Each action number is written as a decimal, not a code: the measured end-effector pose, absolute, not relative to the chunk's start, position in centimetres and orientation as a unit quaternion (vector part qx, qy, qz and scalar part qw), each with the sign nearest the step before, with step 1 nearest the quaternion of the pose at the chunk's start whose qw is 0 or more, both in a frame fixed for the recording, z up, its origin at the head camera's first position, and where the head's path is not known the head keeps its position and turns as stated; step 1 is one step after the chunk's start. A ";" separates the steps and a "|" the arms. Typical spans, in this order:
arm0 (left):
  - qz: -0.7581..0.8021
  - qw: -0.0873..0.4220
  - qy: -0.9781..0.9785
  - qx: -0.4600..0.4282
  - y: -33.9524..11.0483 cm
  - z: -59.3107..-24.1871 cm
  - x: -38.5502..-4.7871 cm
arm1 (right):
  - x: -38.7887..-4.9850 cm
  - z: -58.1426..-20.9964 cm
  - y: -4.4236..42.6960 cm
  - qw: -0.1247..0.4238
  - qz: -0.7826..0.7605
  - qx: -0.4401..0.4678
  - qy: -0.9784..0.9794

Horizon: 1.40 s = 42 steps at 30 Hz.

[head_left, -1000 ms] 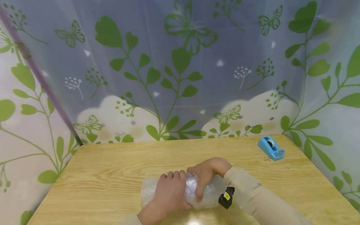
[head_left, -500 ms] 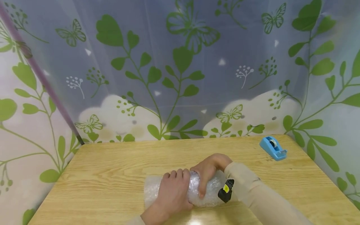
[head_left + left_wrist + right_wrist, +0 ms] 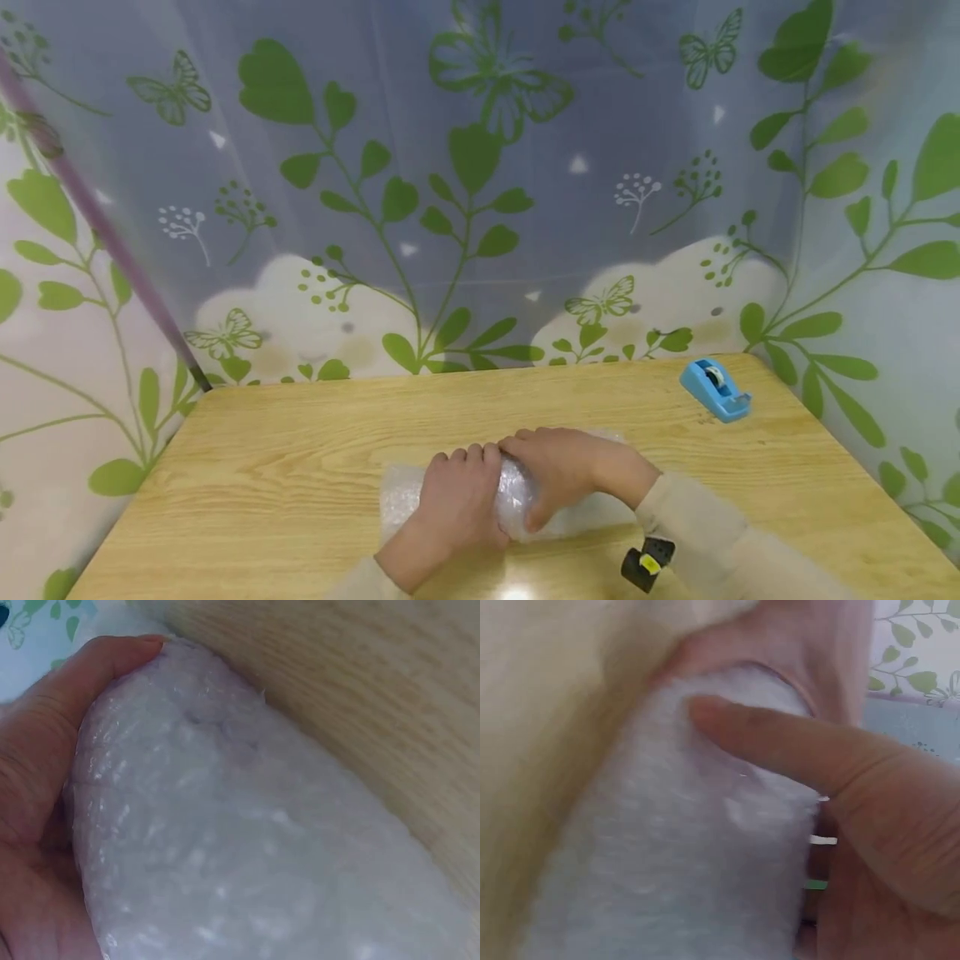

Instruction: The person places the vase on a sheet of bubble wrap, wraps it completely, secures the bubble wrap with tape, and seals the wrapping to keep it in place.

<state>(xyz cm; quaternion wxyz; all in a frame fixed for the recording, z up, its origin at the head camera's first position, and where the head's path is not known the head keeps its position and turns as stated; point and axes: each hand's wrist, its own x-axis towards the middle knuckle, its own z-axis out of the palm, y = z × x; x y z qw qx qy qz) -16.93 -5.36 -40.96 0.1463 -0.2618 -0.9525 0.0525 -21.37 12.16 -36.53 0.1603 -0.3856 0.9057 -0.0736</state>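
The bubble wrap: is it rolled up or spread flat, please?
Rolled up: the bubble wrap forms a rounded bundle, gripped by the left hand and right hand. Both wrist views show curved sides.

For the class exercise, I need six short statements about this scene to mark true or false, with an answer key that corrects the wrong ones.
1. The left hand and the right hand both hold the bubble wrap. True.
2. The bubble wrap stands upright on end. False: it lies lengthwise across the table.
3. The tape dispenser sits near the table's far right corner. True.
4. The tape dispenser is red. False: it is blue.
5. The backdrop is printed with green leaves. True.
6. The right hand touches the tape dispenser. False: neither hand touches it.
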 end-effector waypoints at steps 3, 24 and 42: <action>0.048 0.127 -0.956 -0.260 -5.3 -40.7 -17.1 | -20.5 -37.0 12.3 0.132 -0.056 -0.395 0.907; 0.004 0.017 -0.968 -0.250 -5.7 -40.1 -18.6 | -17.8 -42.0 11.8 -0.151 0.024 -0.349 0.925; -0.096 -0.095 -0.952 -0.275 -6.9 -39.7 -19.8 | -18.8 -40.7 11.8 -0.112 0.013 -0.397 0.911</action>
